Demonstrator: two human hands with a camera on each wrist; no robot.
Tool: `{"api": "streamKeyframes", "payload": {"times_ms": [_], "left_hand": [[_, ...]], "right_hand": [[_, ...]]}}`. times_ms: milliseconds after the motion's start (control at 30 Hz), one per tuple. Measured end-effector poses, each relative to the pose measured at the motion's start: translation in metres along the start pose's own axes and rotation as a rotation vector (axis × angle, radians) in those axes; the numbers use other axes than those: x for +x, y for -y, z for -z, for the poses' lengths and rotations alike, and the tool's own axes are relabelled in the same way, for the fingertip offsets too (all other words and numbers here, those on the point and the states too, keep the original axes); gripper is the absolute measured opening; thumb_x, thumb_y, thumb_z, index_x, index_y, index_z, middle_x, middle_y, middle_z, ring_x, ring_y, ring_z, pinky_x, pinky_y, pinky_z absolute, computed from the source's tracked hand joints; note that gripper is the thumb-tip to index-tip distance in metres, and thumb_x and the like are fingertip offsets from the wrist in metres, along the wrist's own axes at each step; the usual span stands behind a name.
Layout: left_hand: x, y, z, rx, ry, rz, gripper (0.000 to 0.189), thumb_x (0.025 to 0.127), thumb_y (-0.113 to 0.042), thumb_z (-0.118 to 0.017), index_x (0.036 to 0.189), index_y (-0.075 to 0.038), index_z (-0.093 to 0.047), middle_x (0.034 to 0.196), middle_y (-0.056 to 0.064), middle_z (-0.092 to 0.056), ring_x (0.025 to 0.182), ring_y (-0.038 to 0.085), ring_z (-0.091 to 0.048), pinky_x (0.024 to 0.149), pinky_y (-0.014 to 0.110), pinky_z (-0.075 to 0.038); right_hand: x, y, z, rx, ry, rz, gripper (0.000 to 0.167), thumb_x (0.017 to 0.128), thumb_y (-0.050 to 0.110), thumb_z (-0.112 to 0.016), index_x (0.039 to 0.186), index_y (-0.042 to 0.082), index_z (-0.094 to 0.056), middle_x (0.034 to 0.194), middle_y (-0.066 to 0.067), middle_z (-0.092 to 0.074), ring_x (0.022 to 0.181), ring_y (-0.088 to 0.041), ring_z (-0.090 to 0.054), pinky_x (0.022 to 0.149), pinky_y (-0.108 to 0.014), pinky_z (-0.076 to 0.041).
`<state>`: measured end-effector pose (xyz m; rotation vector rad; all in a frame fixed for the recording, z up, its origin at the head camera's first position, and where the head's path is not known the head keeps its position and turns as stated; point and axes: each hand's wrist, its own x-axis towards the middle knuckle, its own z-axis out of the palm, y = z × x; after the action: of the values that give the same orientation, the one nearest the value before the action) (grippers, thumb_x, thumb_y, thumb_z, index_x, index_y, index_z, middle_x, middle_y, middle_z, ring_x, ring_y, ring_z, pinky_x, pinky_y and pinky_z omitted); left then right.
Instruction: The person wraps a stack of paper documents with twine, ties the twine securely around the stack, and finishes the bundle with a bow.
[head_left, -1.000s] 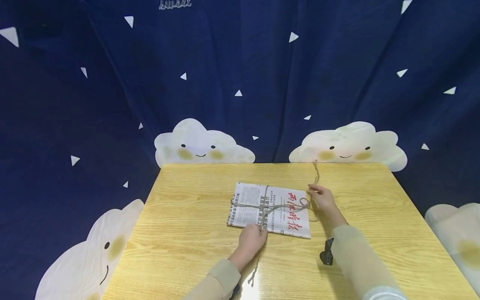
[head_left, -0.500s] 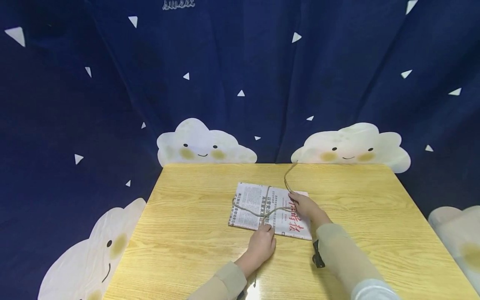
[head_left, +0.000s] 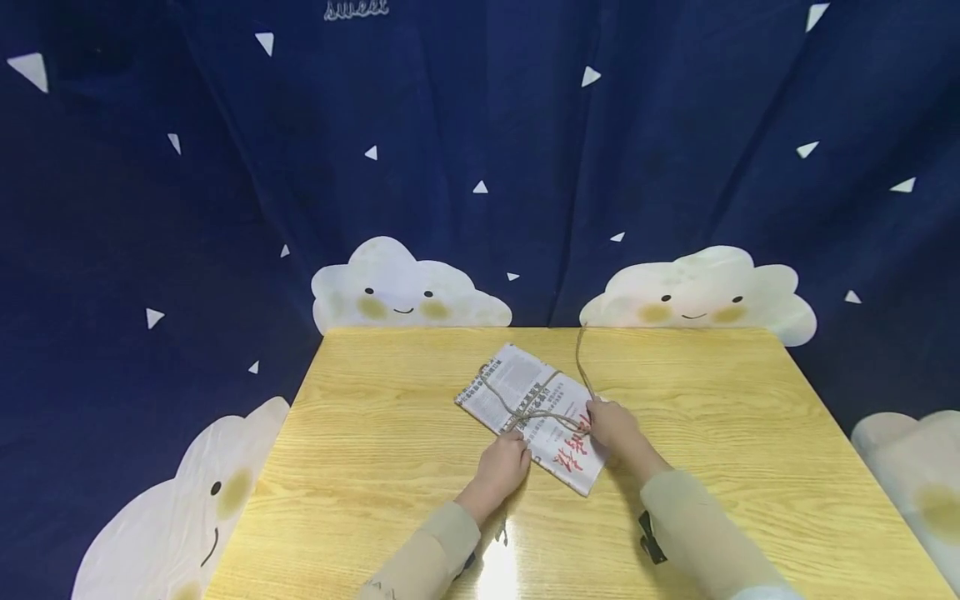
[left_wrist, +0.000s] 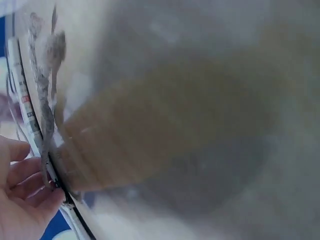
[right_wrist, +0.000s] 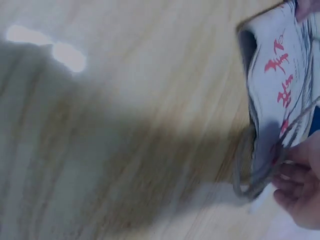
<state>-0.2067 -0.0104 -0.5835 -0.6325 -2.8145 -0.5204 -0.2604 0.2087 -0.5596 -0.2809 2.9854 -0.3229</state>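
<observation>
A folded newspaper (head_left: 517, 375) with red lettering lies slanted on the table, brown twine (head_left: 551, 414) crossing over its face. My left hand (head_left: 501, 465) grips the twine at the paper's near edge. Frayed twine ends (left_wrist: 45, 110) stick out past its curled fingers in the left wrist view. At the right-hand edge, my right hand (head_left: 617, 429) pinches the twine, and a long tail runs from it toward the back. The right wrist view shows a twine loop (right_wrist: 240, 167) hanging beside the fingers, against the newspaper's folded end (right_wrist: 280, 75).
The yellow wood-grain table (head_left: 375, 467) reaches back to a dark blue curtain (head_left: 420, 100) with white triangles. Cloud shapes with faces (head_left: 408, 287) line its far edge. A black wrist device (head_left: 651, 540) sits under the right sleeve.
The newspaper has turned clockwise, its left end swinging back and its right end nearer. My right hand has moved left from beyond the paper's edge to its border. The twine across the left part slackened.
</observation>
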Motion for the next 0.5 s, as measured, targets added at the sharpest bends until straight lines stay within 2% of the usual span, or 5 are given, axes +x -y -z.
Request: {"api": "streamKeyframes", "payload": {"times_ms": [100,200,300,500], "left_hand": [[0.007,0.01,0.001,-0.01,0.005,0.021,0.013,0.083,-0.014,-0.06,0.08,-0.006,-0.07,0.098,0.005,-0.065,0.087,0.021,-0.064,0.07,0.028,-0.054],[0.015,0.019,0.003,0.0,0.018,0.023,0.012,0.082,-0.013,-0.062,0.076,-0.005,-0.069,0.098,0.006,-0.065,0.087,0.021,-0.064,0.07,0.027,-0.054],[0.023,0.027,0.005,0.01,0.034,0.015,0.01,0.081,-0.01,-0.063,0.076,-0.005,-0.07,0.098,0.005,-0.065,0.088,0.02,-0.064,0.072,0.027,-0.054],[0.036,0.04,0.008,-0.03,0.09,-0.002,0.01,0.082,-0.005,-0.062,0.086,-0.002,-0.071,0.103,0.008,-0.064,0.094,0.022,-0.062,0.081,0.028,-0.052]], "right_hand": [[-0.012,0.011,0.001,-0.021,0.012,-0.037,0.016,0.083,0.008,-0.057,0.094,-0.003,-0.061,0.085,-0.019,-0.061,0.076,-0.034,-0.059,0.06,-0.042,-0.051],[-0.023,0.021,0.001,-0.052,0.005,-0.045,0.01,0.079,0.007,-0.061,0.081,-0.003,-0.06,0.074,-0.015,-0.058,0.067,-0.028,-0.057,0.054,-0.037,-0.05],[-0.034,0.033,0.002,-0.069,-0.003,-0.043,0.011,0.077,0.007,-0.062,0.07,-0.001,-0.058,0.065,-0.012,-0.056,0.06,-0.024,-0.055,0.051,-0.035,-0.049],[-0.051,0.054,-0.001,-0.127,-0.027,-0.02,0.018,0.074,0.009,-0.066,0.063,0.002,-0.054,0.058,-0.009,-0.052,0.053,-0.022,-0.052,0.047,-0.034,-0.048]]}}
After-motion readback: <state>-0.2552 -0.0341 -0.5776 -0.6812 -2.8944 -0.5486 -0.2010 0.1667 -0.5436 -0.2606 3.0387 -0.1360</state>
